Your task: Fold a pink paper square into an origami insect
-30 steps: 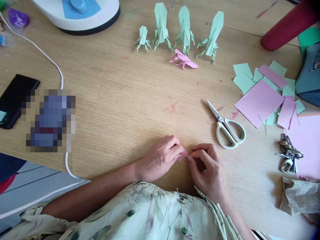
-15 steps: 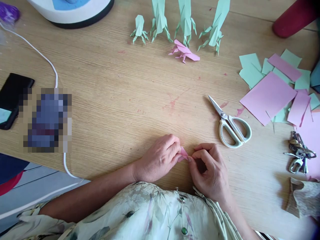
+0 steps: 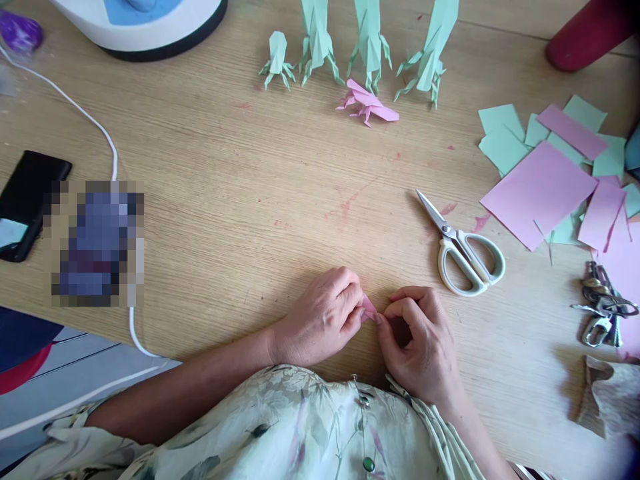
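Observation:
Between my hands is a small folded piece of pink paper, mostly hidden by fingers. My left hand is closed on its left part. The thumb and forefinger of my right hand pinch its right tip. Both hands are near the table's front edge, in front of my body. A pair of scissors with white handles lies to the right, beyond my right hand, blades slightly apart and pointing away to the left.
Green folded paper figures and a pink one stand at the back. Green and pink paper sheets lie at right, with keys and a crumpled cloth nearer. A black phone and white cable are at left.
The view has shifted very slightly. Both hands stay on the pink paper in nearly the same pose.

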The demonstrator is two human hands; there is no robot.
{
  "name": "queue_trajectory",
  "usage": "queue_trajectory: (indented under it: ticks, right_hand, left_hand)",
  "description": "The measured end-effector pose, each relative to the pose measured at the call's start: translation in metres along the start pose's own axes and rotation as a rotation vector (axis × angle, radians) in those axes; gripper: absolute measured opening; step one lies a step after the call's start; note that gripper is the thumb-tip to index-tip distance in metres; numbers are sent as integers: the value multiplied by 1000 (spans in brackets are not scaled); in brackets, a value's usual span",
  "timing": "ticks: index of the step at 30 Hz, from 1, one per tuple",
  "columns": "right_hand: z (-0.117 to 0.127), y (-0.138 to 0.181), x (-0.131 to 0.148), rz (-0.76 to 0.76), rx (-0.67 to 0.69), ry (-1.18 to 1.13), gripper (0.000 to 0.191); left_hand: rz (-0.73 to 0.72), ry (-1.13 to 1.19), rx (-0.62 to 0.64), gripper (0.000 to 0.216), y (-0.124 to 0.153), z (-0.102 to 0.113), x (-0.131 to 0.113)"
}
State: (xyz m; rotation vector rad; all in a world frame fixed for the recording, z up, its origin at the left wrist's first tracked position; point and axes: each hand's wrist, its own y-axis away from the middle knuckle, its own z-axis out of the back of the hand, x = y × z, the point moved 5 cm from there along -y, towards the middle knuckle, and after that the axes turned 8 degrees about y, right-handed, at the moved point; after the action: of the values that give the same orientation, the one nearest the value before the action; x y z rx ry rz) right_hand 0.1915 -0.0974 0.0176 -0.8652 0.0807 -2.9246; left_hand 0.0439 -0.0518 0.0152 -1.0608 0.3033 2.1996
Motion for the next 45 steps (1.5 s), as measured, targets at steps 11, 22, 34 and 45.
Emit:
queue_trajectory:
  ticks: [11, 22, 34, 45]
  right_hand:
    - [0, 1, 0, 0, 25, 2, 9]
    - [7, 27, 0, 125, -10, 36, 29]
    - [4, 31, 5, 326, -13, 215, 55]
    - [2, 31, 10, 423, 15, 348, 46]
  left_hand:
    - [-9, -19, -11, 12, -1, -1, -1]
    - [-40, -28, 10, 14, -1, 0, -2]
    - [-3, -25, 22, 17, -1, 0, -1]
    - [16, -74, 36, 13, -1, -3, -4]
